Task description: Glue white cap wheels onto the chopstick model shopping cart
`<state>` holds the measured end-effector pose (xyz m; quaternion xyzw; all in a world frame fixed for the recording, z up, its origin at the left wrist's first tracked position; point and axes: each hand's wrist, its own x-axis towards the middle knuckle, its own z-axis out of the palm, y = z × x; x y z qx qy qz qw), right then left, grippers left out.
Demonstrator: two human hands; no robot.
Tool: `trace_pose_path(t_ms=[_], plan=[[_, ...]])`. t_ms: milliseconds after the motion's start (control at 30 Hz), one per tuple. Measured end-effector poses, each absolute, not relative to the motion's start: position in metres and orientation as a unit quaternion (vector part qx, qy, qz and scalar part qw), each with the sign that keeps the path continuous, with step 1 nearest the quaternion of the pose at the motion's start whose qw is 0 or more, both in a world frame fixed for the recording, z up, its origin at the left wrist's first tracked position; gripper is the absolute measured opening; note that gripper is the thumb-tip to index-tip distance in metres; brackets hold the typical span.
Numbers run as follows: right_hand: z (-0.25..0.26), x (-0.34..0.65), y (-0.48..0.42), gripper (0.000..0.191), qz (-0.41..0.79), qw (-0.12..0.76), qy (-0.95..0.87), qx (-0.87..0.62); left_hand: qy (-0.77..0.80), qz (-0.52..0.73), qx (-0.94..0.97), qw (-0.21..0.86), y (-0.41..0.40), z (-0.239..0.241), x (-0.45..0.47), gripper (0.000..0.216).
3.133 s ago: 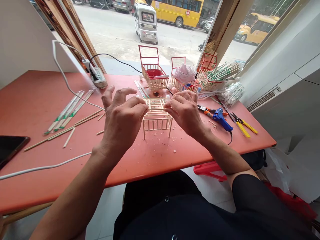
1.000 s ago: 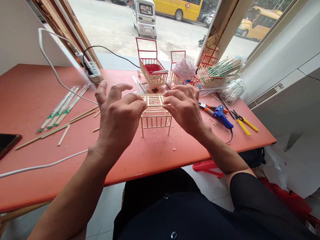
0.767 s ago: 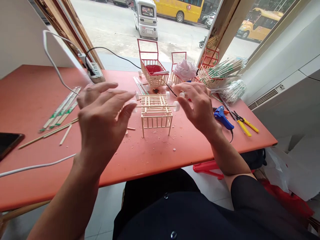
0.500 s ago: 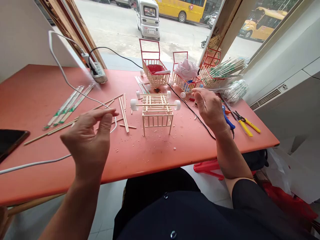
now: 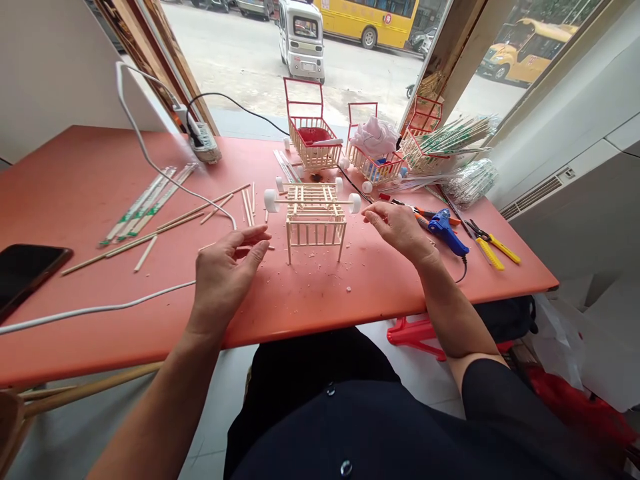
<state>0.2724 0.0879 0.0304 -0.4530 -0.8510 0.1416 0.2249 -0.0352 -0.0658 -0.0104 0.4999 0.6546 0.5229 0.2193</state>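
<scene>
A small cart frame of pale wooden sticks [image 5: 315, 227] stands upside down on the orange table [image 5: 310, 300], with white wheels on axles on top [image 5: 271, 200]. My left hand [image 5: 225, 267] hovers low over the table just left of the frame, fingers apart and holding nothing; a short stick lies by its fingertips. To the right of the frame is my right hand [image 5: 400, 227], fingers stretched toward the right wheel [image 5: 355, 202] without touching it, and nothing in it.
Finished carts with red handles [image 5: 310, 143] stand at the back, one holding a white cloth [image 5: 373, 140]. A blue glue gun [image 5: 445, 230] and yellow pliers [image 5: 487, 250] lie at right. Wrapped chopsticks [image 5: 145, 203], loose sticks, a phone [image 5: 25, 267] and a white cable [image 5: 115, 307] lie at left.
Both hands let go of the cart frame and drew apart. The wheels and axles now show on top. My left hand dropped toward the table; my right moved out, then back near the wheel.
</scene>
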Motion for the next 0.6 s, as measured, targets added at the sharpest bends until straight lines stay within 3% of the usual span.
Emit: trace_pose_path(t_ms=[400, 600], plan=[[0.022, 0.264, 0.083, 0.028, 0.276, 0.236, -0.851, -0.378, 0.658, 0.47, 0.547, 0.218, -0.059, -0.006, -0.031, 0.05], [0.02, 0.268, 0.086, 0.034, 0.292, 0.225, -0.854, -0.368, 0.645, 0.498, 0.53, 0.235, -0.056, -0.007, -0.035, 0.065]])
